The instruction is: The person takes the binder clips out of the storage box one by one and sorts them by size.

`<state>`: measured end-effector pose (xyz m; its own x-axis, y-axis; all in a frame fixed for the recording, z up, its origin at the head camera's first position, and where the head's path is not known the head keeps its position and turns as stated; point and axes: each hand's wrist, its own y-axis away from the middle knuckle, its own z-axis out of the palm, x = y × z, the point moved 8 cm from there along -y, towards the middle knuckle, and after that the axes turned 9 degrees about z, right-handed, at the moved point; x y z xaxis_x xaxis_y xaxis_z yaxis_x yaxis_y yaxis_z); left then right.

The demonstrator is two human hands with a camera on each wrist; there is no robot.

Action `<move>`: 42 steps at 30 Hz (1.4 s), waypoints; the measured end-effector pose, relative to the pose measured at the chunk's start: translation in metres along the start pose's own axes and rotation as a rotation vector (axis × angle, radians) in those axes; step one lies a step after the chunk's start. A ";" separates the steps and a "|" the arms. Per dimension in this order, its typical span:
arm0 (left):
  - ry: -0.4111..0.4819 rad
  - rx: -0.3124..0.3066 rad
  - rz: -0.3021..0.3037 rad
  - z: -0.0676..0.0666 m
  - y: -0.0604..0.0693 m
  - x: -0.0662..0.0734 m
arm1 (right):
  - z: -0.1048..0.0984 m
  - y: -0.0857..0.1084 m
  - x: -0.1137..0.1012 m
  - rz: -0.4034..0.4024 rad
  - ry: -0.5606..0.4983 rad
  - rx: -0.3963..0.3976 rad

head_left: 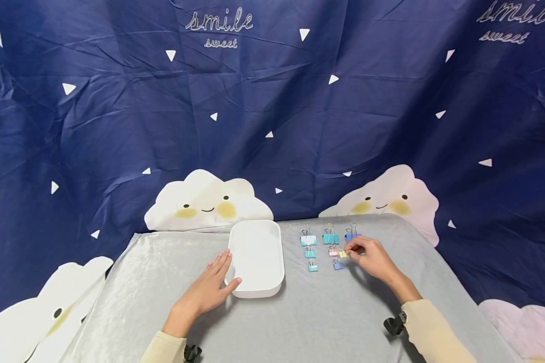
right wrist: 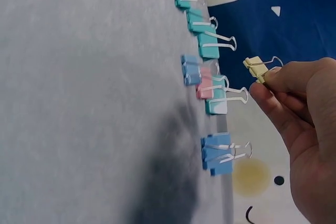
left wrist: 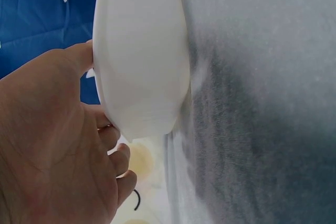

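My left hand (head_left: pixel 209 286) lies on the left rim of a white rectangular container (head_left: pixel 258 259), fingers straight. In the left wrist view the thumb and fingertips touch the rim of the container (left wrist: pixel 142 56). My right hand (head_left: pixel 373 258) pinches a small yellow binder clip (right wrist: pixel 255 68) between thumb and index finger, above the cloth. Around it stand other binder clips: a small pink one (head_left: pixel 333 251), a small blue one (head_left: pixel 338 264), a large teal one (head_left: pixel 330 238) and a large blue one (head_left: pixel 350 236), partly behind the fingers.
Left of these are a large teal-and-white binder clip (head_left: pixel 308 240), a small teal one (head_left: pixel 310 253) and another small one (head_left: pixel 313 267). Grey cloth (head_left: pixel 309 317) covers the table. A dark blue curtain (head_left: pixel 236 161) with clouds hangs behind.
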<state>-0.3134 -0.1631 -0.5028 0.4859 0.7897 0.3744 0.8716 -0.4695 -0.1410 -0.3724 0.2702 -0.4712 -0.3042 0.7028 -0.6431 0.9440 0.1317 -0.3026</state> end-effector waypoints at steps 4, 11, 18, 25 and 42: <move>0.001 -0.003 0.001 0.000 0.000 0.000 | -0.003 0.001 0.012 0.031 0.003 0.003; -0.008 0.000 0.006 0.001 0.000 0.000 | -0.008 0.006 0.030 0.059 0.033 0.004; -0.011 -0.010 0.004 0.002 0.000 0.000 | -0.009 0.014 0.048 0.099 0.047 -0.014; -0.010 -0.010 0.002 0.001 0.000 -0.001 | -0.007 0.018 0.065 0.168 0.086 -0.017; 0.002 -0.008 0.002 0.000 0.001 0.000 | 0.000 0.021 0.082 0.236 0.096 -0.022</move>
<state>-0.3130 -0.1637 -0.5032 0.4876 0.7879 0.3761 0.8701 -0.4742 -0.1348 -0.3776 0.3305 -0.5297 -0.0629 0.7789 -0.6240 0.9902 -0.0294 -0.1365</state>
